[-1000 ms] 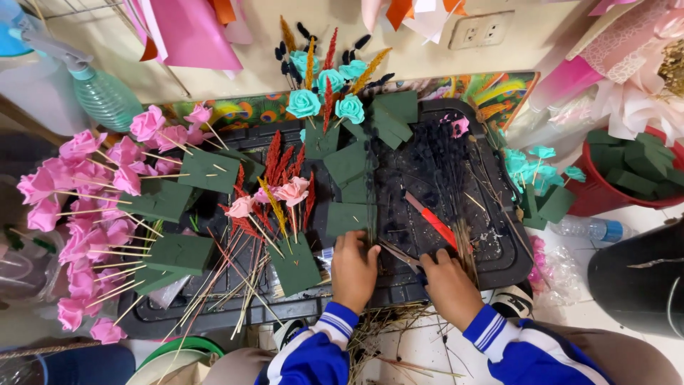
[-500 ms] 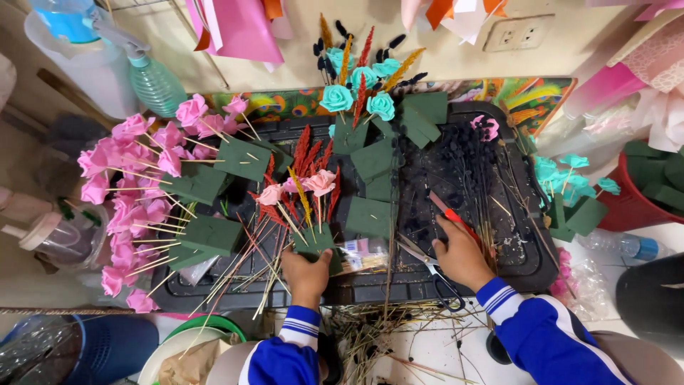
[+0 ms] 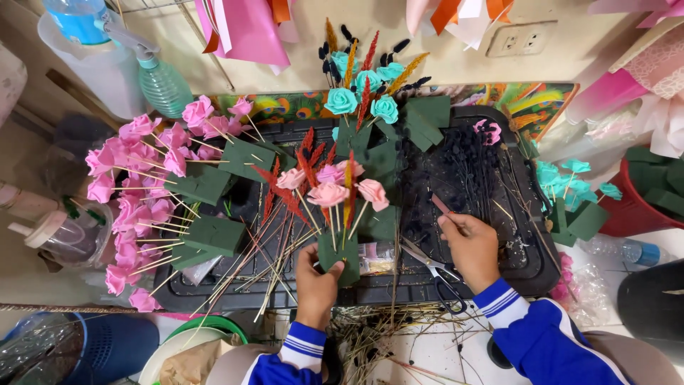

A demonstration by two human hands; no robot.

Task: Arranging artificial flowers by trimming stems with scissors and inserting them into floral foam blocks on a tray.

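Black tray (image 3: 527, 274) is cluttered with stems. Green foam block (image 3: 340, 258) at 6 o'clock is pinched by left hand (image 3: 315, 279); pink-red stick (image 3: 443, 207) is gripped by right hand (image 3: 470, 246) at 3 o'clock. Best inserted vertically, block braced.

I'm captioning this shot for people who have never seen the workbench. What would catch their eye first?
Probably the mass of pink paper roses on sticks, fanned across the left of the black tray. In the middle, the left hand grips a green foam block stuck with pink roses and red sprigs, while the right hand holds a reddish stick above scissors.
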